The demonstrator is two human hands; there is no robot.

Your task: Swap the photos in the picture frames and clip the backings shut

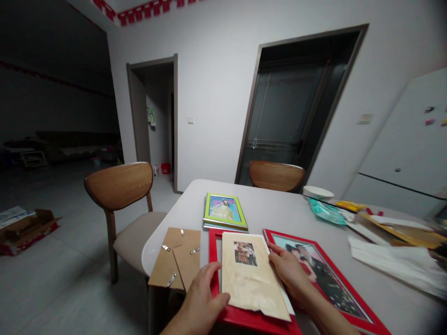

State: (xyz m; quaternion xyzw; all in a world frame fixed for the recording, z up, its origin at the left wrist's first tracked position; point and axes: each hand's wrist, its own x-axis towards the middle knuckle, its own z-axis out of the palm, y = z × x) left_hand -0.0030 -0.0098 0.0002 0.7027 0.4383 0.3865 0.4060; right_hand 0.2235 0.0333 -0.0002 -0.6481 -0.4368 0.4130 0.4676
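A cream paper sheet [249, 291] with a small group photo [245, 253] on it lies over a red picture frame [213, 249], nearest the table's front edge. My left hand [206, 295] is at the sheet's left edge, fingers and thumb apart, the thumb touching its lower corner. Along the right edge, my right hand [288, 270] pinches the sheet, some of its fingers hidden. White paper shows from under the cream one. Another red picture frame [321, 274], holding a photo of two people, lies partly beneath my right forearm.
Brown backing boards [190, 253] with metal clips lie at the left table edge. Behind are stacked frames, a green one [223, 211] on top. A white bowl [318, 192], a teal packet [326, 211] and wrapping paper [394, 260] lie right. Wooden chairs [120, 184] stand around.
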